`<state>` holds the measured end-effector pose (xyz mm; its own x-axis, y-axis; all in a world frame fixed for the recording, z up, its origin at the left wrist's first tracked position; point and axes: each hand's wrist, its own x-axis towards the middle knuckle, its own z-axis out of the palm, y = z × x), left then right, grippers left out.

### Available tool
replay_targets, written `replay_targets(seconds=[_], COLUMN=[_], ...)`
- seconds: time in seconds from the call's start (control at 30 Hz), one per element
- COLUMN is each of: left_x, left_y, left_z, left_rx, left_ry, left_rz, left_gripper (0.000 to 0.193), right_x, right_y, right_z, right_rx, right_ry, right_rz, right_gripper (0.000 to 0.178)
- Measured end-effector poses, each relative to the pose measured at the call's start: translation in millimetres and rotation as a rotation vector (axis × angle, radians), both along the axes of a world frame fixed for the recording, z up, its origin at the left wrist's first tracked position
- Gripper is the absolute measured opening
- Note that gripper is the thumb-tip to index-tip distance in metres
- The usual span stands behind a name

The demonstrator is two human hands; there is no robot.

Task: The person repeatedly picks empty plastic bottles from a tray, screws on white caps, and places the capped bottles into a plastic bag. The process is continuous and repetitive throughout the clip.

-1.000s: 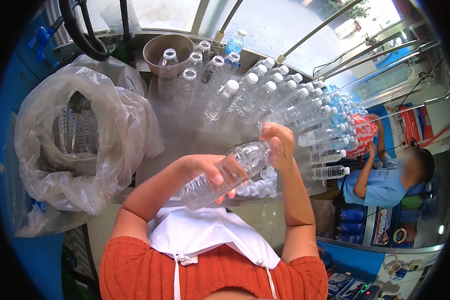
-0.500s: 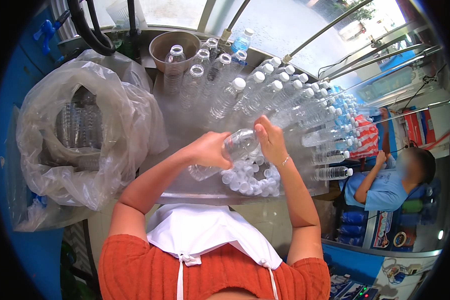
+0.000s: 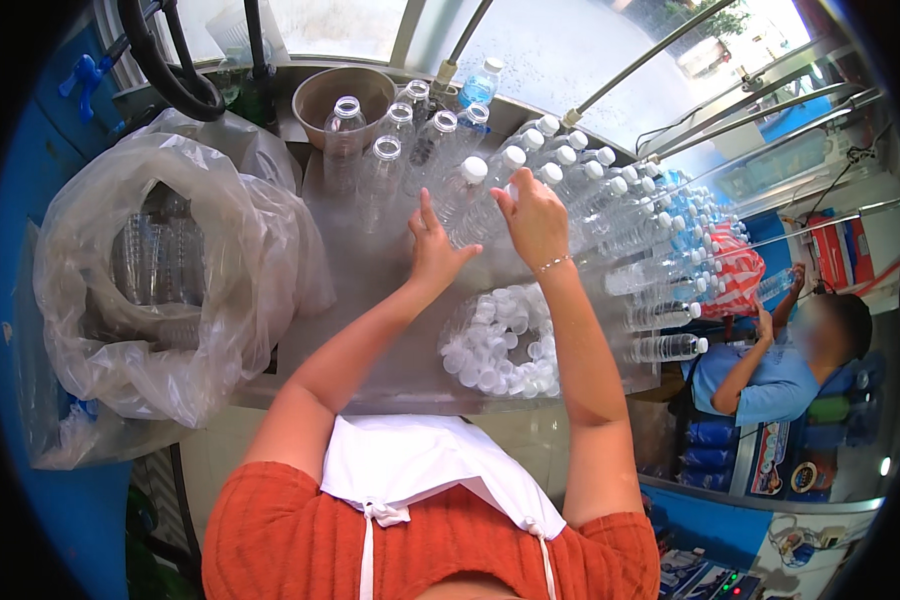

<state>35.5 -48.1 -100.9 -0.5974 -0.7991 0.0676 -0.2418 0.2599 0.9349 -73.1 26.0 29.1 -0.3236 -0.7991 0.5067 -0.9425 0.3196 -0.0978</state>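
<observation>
In front of the rows, a clear plastic bottle [image 3: 478, 222] stands on the metal table. My right hand [image 3: 538, 225] is closed at its top, thumb and fingers around the neck, which they mostly hide. To the left of that bottle, my left hand [image 3: 438, 250] is open, fingers spread, holding nothing. Just beyond it are uncapped clear bottles [image 3: 378, 195]. Capped bottles [image 3: 590, 190] with white tops stand in rows beyond and right of my right hand. Nearer my body, a pile of loose white caps [image 3: 495, 345] lies on the table, beside my right forearm.
A large clear plastic bag [image 3: 260, 260] of empty bottles stands at the left. A brown bowl [image 3: 315, 105] sits at the back. At the right, another person [image 3: 760, 370] in a blue shirt holds a bottle beside a red-and-white striped bag [image 3: 735, 265]. Metal rods cross above the rows.
The bottle held tilted between both hands now stands by the rows. My left hand has let go and opened; my right has moved away from me. The other person has raised a bottle.
</observation>
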Motion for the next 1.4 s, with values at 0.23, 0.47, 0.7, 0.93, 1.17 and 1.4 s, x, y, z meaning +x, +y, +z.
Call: replay_targets(seconds=[0.23, 0.47, 0.7, 0.93, 1.17, 1.4], left_x=[-23, -15, -10, -24, -21, -57], left_y=[10, 20, 34, 29, 9, -65], left_z=[-4, -12, -11, -9, -19, -65], left_rx=[-0.017, -0.017, 0.060, 0.031, 0.049, 0.081], left_ry=[0.072, 0.099, 0.024, -0.005, 0.189, 0.293], left_rz=[0.087, 0.083, 0.068, 0.153, 0.082, -0.014], left_gripper=[0.143, 0.136, 0.133, 0.135, 0.124, 0.096], right_x=[-7, -28, -38, -64, -64, 0], right_y=[-14, -117, -135, -131, -74, 73], right_z=[46, 43, 38, 65, 163, 234], right_rx=[-0.017, 0.267, 0.566, 0.462, 0.061, -0.361], right_ry=[0.053, -0.071, -0.171, -0.234, -0.253, -0.358], right_rz=[-0.008, 0.076, 0.196, 0.328, 0.382, 0.303], right_gripper=[0.029, 0.062, 0.049, 0.047, 0.045, 0.048])
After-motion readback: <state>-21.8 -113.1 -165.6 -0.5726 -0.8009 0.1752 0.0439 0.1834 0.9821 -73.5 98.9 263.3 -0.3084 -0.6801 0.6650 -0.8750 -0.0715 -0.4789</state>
